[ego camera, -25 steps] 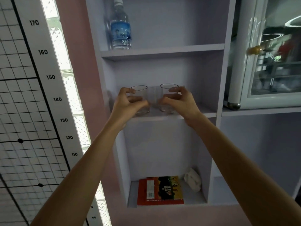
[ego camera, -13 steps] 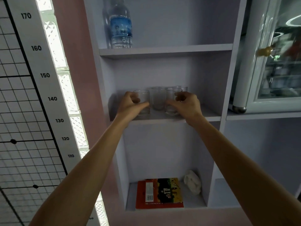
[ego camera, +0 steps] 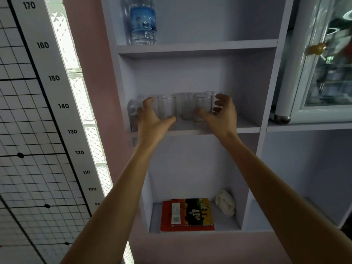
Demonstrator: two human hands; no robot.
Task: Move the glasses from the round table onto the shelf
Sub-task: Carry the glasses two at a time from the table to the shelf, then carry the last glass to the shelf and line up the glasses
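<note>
Clear smooth glasses (ego camera: pixel 166 107) on matt painted shelf (ego camera: pixel 247 128).

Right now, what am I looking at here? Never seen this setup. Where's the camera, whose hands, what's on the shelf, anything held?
No machine here: a person works with bare hands, and the one picture comes from a wide-angle camera worn on their head, looking forward at a pale shelf unit.

On the middle shelf stand several clear glasses; the front two are the left glass and the right glass, with more behind them. The left hand and right hand sit open around those two, fingers spread, gripping nothing that I can see.

The shelf above holds a water bottle. The bottom compartment holds a book lying flat and a crumpled white lump. A height chart runs along the left.
</note>
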